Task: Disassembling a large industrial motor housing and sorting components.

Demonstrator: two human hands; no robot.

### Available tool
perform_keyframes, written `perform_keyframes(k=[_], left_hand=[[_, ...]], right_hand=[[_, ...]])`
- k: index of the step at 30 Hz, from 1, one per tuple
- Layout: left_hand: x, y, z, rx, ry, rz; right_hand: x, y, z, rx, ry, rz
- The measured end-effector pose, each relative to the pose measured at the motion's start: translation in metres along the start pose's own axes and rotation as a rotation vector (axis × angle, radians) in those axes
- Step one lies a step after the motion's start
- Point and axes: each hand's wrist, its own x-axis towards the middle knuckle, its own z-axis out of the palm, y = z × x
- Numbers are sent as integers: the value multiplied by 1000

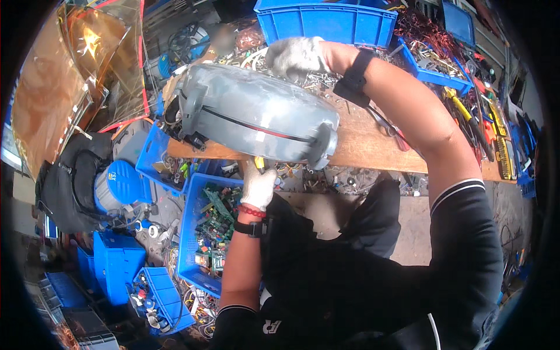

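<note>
A large grey rounded plastic casing [251, 111] stands tilted on the wooden bench, with a dark seam along its side and a red line in the seam. My left hand [258, 185], in a white knit glove, is closed just below the casing's near edge. A yellow piece [259, 163] sticks up from its fingers, like a tool handle; its other end is hidden. At the casing's far upper side is my right hand [296, 56], in a greyish worn glove. Its fingers are blurred and partly out of sight, so their grip does not show.
Scrap and small metal parts cover much of the wooden bench [361, 143]. A blue crate [326, 23] stands at the far side. Hand tools with yellow handles [461, 105] lie at right. Below left, a blue basket [188, 233] holds green circuit boards, near a blue-lidded bucket [119, 184].
</note>
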Motion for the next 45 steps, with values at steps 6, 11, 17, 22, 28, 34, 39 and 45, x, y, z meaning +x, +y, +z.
perform_keyframes(k=[6,11,17,22,28,34,39,45], left_hand=[[9,-18,2,-26,16,71],[43,-93,-28,176,58,189],[56,-97,-8,263,-32,140],[38,-107,22,220,-6,44],[32,-101,8,166,-5,12],[38,-94,11,94,20,-28],[33,-96,18,-7,29,-62],[43,-96,31,-177,56,-102]], right_hand=[[22,13,2,-117,101,288],[26,12,9,-78,155,-186],[14,10,44,-214,96,68],[-19,-38,78,-419,284,226],[-18,8,63,-693,212,-96],[-18,-68,55,-403,161,35],[-10,-75,54,-117,-181,509],[-6,-79,52,-211,-156,316]])
